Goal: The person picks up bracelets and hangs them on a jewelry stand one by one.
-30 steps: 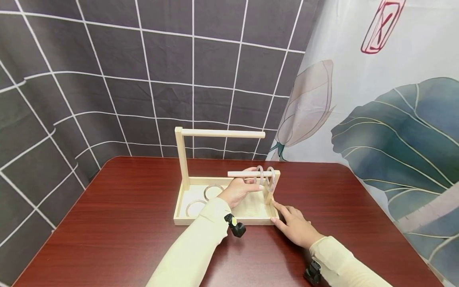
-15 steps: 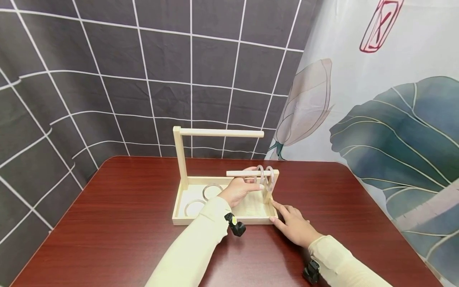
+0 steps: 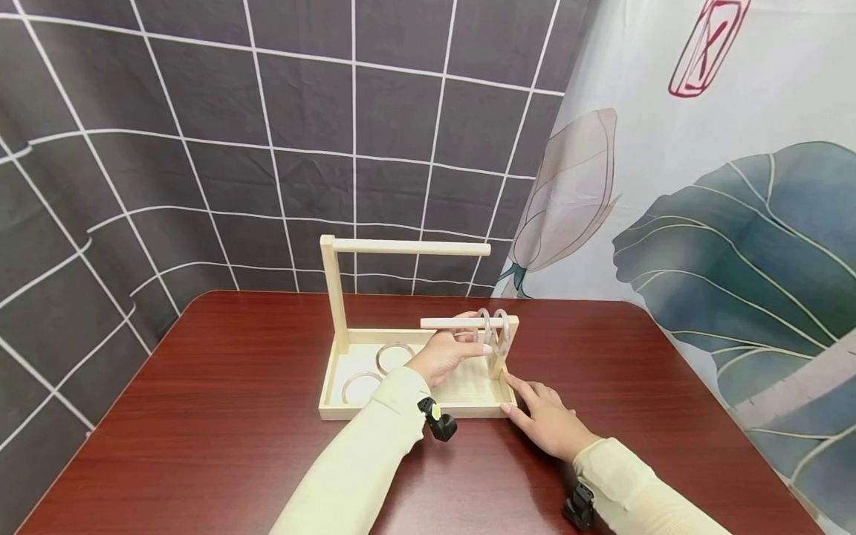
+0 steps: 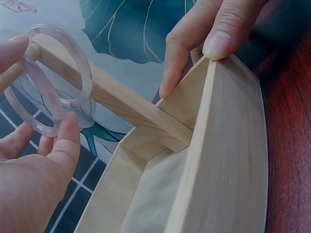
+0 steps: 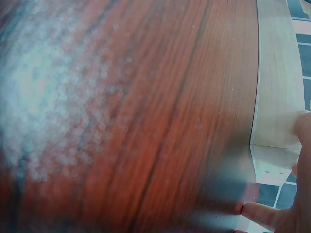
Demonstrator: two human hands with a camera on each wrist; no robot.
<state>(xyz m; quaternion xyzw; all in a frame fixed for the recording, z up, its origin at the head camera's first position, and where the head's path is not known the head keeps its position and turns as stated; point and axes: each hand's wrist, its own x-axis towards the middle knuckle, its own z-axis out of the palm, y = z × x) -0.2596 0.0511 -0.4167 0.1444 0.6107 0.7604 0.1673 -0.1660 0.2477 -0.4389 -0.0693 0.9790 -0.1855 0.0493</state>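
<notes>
Pinching one glossy, translucent round bangle (image 4: pixel 44 87) around the short, pale wooden rod (image 3: pixel 441 323), my nearer left hand (image 3: pixel 443 358) sits toward the rod's free left end; my right hand's (image 3: pixel 550 423) extended fingers touch the pale wooden tray (image 3: pixel 468 412).

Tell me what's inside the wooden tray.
In the head view, two rings lie toward the left end of the wooden tray, and an upright stands at each end. The left hand and sleeve cover part of the middle; anything beneath can't be seen.
</notes>
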